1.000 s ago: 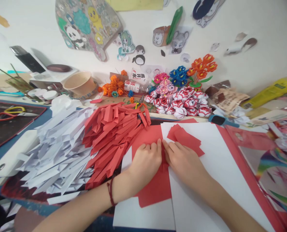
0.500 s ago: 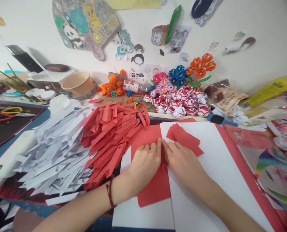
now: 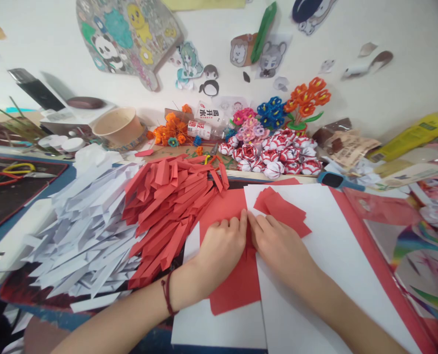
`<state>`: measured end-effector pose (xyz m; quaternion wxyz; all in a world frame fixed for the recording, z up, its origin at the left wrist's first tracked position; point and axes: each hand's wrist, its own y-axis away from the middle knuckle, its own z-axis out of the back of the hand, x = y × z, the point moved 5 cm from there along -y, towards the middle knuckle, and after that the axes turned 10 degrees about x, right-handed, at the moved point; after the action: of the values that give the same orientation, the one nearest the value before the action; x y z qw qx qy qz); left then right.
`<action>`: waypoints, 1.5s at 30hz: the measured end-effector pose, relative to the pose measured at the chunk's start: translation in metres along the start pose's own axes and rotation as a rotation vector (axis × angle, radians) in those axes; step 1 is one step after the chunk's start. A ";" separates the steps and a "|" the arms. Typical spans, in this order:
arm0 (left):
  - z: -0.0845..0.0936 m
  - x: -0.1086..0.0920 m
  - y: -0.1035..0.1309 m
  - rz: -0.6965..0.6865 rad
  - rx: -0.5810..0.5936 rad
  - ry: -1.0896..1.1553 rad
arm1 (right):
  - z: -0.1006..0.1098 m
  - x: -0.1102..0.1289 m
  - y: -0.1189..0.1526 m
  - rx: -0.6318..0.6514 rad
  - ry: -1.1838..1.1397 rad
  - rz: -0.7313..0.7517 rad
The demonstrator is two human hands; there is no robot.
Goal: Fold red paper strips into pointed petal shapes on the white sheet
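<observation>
With fingertips nearly meeting, the left hand [image 3: 221, 250] and right hand [image 3: 280, 246] seem to be pressing a fold over the red paper [image 3: 237, 292] beneath them, which calls for even pressure; whether either pinches anything, one cannot tell.

Off-white wall [image 3: 219, 44], flat pale light. Cutouts taped or stuck on, incl. panda board [image 3: 130, 37] upper left. Blue table [image 3: 62, 319] below, pale ledge [image 3: 228, 173] along wall. Lower-left corner dark, probably floor, hard to tell. Soft shadows on wall.
</observation>
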<state>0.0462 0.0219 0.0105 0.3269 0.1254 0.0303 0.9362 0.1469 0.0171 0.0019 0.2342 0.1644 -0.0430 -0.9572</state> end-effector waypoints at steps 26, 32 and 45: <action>-0.003 0.004 0.001 -0.031 0.063 0.074 | 0.016 0.000 0.009 -0.105 0.039 0.030; 0.001 0.007 0.000 -0.040 0.072 0.094 | 0.021 0.001 0.011 -0.283 0.040 -0.018; -0.002 0.012 0.005 0.010 0.088 0.092 | 0.022 -0.003 0.013 -0.389 -0.038 -0.101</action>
<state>0.0336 0.0253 0.0119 0.3148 0.0965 0.0861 0.9403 0.1482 0.0069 0.0253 0.2125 0.0999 0.1468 -0.9609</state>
